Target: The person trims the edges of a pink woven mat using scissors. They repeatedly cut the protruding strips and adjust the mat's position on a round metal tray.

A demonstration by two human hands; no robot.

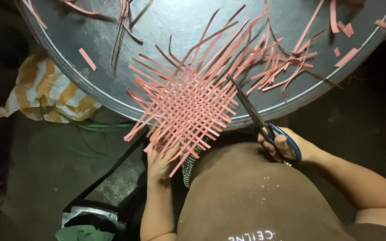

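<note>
Right hand (287,147): grip closed through the blue handles of the scissors (258,117), fingers curled around the loops. Blades run up and away from the grip, tips parted only slightly, reaching the right edge of the woven mat of pink strips (186,105). Left hand (161,161): fingers flattened and spread, pressing on the near corner of the mat, where loose strip ends fan out past the fingertips; not pinching. Mat lies on the round metal table (94,76), between the two grips, its near corner overhanging the rim toward the person. Beyond the scissor tips, cut pink strips (287,62) lie scattered. Left of the left grip, below the rim, an orange-and-white striped cloth (50,91).
</note>
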